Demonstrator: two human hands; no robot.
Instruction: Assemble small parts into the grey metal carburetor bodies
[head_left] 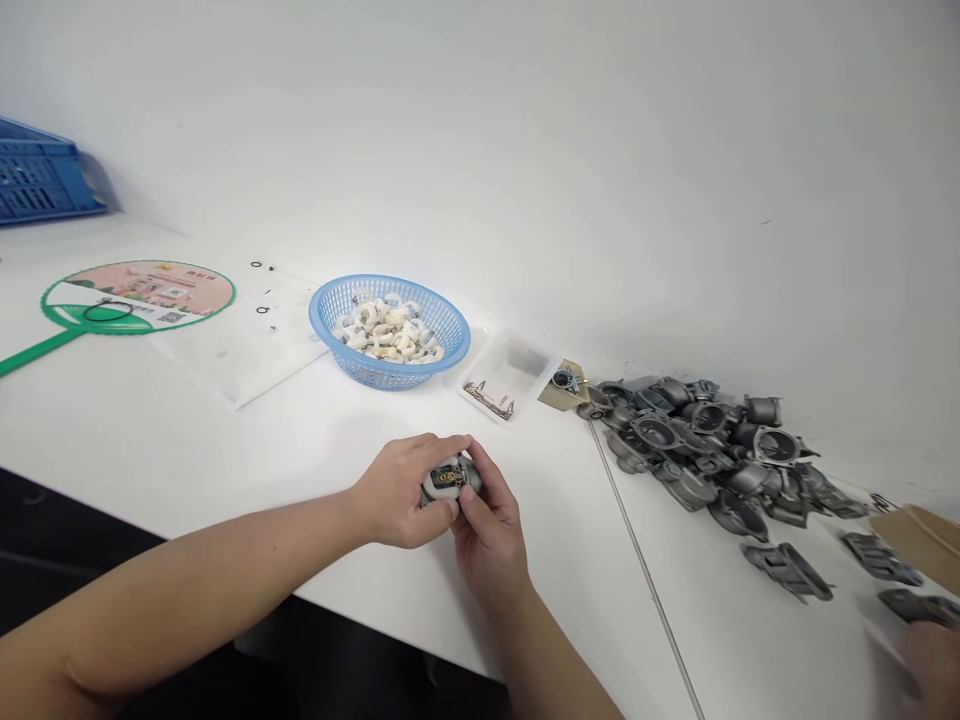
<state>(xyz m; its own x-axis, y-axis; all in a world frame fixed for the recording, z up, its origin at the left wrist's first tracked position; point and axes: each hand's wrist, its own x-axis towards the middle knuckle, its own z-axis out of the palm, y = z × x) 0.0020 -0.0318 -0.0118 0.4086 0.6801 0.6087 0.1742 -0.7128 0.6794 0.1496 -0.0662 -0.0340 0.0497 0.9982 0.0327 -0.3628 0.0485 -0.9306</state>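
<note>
L hand [401, 492] & R hand [491, 535] both clamped on small carburetor body [450, 480] (silver casting, brassy bit inside), mid-frame over white surface [225, 470]; more castings [656, 432] heaped at right.

The picture was bright and evenly lit by soft, diffuse light that washed over the white wall [525, 170] and white table [225, 445], leaving only faint shadows, the clearest beside the blue crate [45, 175] at upper left. The left hand [401, 490] and right hand [491, 545] at lower centre looked fairly sharp, while another person's hand [930, 665] at lower right was blurred. The pile of metal parts [705, 450] at right showed no harsh glare.
</note>
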